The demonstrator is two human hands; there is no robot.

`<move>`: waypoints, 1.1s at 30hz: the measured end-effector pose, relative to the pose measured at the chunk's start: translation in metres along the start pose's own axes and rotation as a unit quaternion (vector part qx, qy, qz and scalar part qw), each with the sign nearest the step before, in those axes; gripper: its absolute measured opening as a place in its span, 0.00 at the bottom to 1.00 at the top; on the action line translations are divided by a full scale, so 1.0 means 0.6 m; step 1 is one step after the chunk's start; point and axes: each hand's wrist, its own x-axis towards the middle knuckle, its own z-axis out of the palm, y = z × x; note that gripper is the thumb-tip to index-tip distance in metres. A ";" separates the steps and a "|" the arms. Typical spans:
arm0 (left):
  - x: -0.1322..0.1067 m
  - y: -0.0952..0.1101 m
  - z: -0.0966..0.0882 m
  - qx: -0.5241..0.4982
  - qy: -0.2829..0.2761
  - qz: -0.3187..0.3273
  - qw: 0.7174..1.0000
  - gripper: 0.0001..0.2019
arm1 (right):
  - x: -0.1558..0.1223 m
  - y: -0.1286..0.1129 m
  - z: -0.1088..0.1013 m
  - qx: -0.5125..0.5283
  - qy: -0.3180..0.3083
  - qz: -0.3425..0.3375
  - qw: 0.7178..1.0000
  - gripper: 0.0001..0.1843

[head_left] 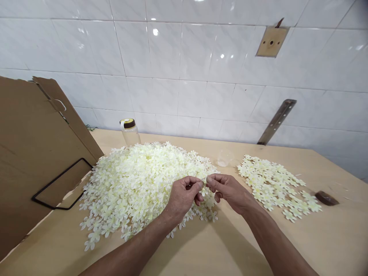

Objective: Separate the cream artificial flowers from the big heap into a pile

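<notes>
My left hand [184, 197] is closed in a pinch, thumb against forefinger, at the right side of a big heap of pale cream-yellow artificial flowers [138, 180]. At its fingertips there seems to be a small artificial flower [204, 189], partly covered by the fingers and hard to separate from the heap behind. My right hand [227, 189] faces it, thumb and forefinger also pinched, the tips almost meeting those of the left. What the right fingertips hold is too small to make out. Both hands are raised a little above the table.
A flatter group of flowers [270, 184] lies to the right, near a dark brown object [327, 198]. Behind are a small clear cup [224, 158] and a capped bottle [130, 132]. Cardboard [37, 153] with a black wire frame [61, 176] stands left. A tiled wall [163, 96] backs the table.
</notes>
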 end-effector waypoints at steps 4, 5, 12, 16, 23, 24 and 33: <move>0.000 0.001 0.001 -0.007 0.007 -0.013 1.000 0.14 | 0.001 0.002 0.003 -0.030 0.027 -0.037 0.998 0.22; 0.001 0.000 0.001 -0.006 0.007 -0.017 1.000 0.13 | 0.001 0.003 0.003 -0.045 0.030 -0.042 0.998 0.21; 0.004 -0.004 -0.002 0.001 -0.009 -0.030 0.999 0.13 | -0.004 0.001 0.000 -0.179 0.079 -0.045 0.980 0.18; 0.004 -0.004 -0.003 -0.001 -0.013 -0.032 0.999 0.14 | -0.003 -0.001 -0.003 -0.143 0.070 -0.069 0.985 0.19; 0.004 -0.002 -0.002 0.000 -0.015 -0.036 0.999 0.14 | -0.002 0.004 -0.007 -0.136 0.079 -0.077 0.984 0.22; 0.003 -0.001 -0.001 -0.001 -0.018 -0.039 0.999 0.15 | -0.002 0.006 -0.007 -0.139 0.082 -0.078 0.984 0.23; 0.002 -0.004 -0.002 -0.037 -0.034 -0.067 0.997 0.18 | 0.001 0.014 0.007 -0.195 0.117 -0.092 0.970 0.29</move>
